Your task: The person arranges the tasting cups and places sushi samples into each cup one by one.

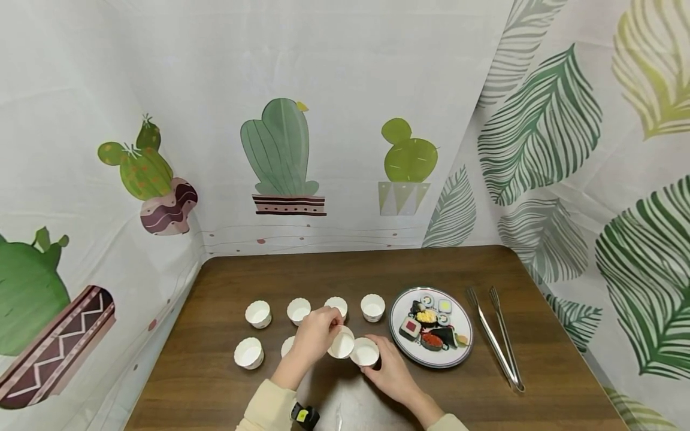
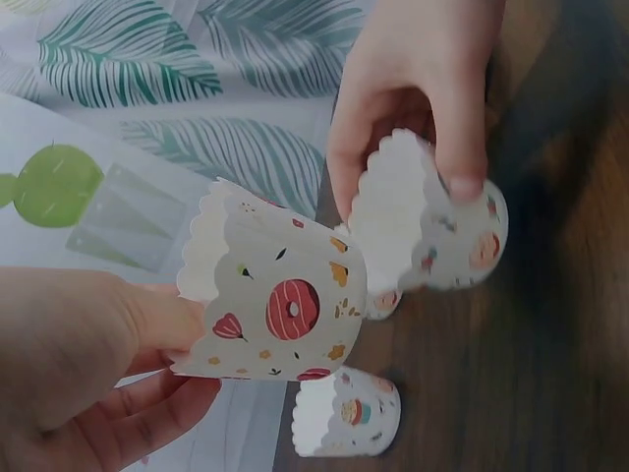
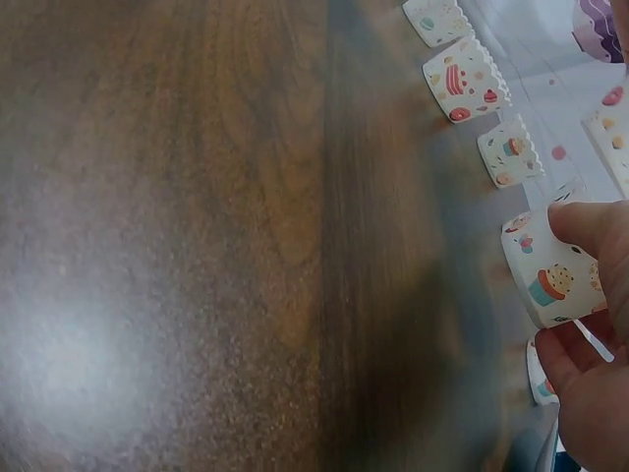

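My left hand [image 1: 315, 332] pinches a white paper baking cup [image 2: 280, 290] by its scalloped rim; a pink doughnut is printed on its side. My right hand [image 1: 392, 370] grips a second baking cup [image 1: 365, 352] between thumb and fingers, and a cupcake print [image 3: 552, 284] shows on it. The two held cups are side by side, mouths up in the head view. Whether the right one touches the table cannot be told. Behind the hands stands a back row of cups [image 1: 372, 307]. Of one front-row cup [image 1: 287, 345], part is hidden by my left hand.
Another front-row cup [image 1: 249, 353] stands at the left. A round plate [image 1: 396, 335] with several sushi pieces [image 1: 426, 317] is right of my right hand. Metal tongs [image 1: 498, 344] lie beyond it. The brown table [image 1: 463, 401] meets a printed cloth [image 1: 345, 149] behind.
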The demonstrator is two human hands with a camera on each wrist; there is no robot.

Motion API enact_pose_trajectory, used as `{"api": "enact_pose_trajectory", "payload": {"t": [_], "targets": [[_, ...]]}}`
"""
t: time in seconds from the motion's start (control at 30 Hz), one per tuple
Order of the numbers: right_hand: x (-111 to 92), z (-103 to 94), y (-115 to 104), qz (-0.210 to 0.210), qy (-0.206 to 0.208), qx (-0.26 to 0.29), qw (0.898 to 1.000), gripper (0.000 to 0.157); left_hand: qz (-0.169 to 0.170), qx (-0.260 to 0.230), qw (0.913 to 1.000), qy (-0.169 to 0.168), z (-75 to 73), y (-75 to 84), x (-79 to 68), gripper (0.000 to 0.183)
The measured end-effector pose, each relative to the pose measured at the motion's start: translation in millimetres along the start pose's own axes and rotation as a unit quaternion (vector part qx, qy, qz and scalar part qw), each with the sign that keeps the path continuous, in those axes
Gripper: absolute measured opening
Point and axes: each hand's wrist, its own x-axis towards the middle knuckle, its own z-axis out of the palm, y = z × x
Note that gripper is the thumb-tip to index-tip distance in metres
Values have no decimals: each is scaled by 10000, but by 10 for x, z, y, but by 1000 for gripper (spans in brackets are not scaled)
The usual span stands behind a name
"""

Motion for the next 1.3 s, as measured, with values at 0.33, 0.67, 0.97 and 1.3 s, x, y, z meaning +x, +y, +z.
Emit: {"api": "enact_pose_trajectory", "payload": {"t": [0.33, 0.67, 0.97, 1.3], "targets": [[9, -71, 31, 482, -184, 116, 9986, 66, -499, 73, 9983, -287, 47, -184, -67, 23], [5, -97, 41, 583, -313, 178, 9976, 69, -635, 152, 9959, -627, 307, -313, -146, 22], [-14, -92, 74, 600, -288, 81, 9977, 70, -741, 134, 9950, -661, 425, -345, -168, 22], [-24, -99, 93, 673, -325, 112, 9971, 69, -700, 124, 9951, -686, 507, -376, -185, 24]]}}
